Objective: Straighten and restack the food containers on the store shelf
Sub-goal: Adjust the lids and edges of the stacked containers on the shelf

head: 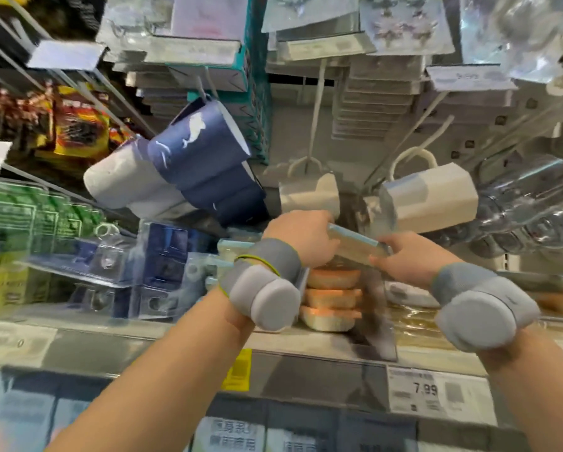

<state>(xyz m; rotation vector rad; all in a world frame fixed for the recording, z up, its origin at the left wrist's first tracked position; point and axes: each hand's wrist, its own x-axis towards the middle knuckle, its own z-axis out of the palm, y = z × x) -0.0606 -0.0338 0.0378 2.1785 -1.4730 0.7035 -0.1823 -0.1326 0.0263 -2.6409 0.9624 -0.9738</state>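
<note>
Both hands, left hand (301,234) and right hand (410,256), clamp opposite ends of a blue-lidded container (358,244), held tilted above the orange-lidded stack (334,298) on the shelf (306,340). Restacking step; next: level it, lower squarely.

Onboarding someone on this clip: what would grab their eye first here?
Centre frame, the left hand and right hand hold a flat blue-lidded container between them, above a stack of orange-lidded containers on the shelf. Behind, navy whale-print mugs and white mugs hang from hooks. Grey wrist bands stand out too.
</note>
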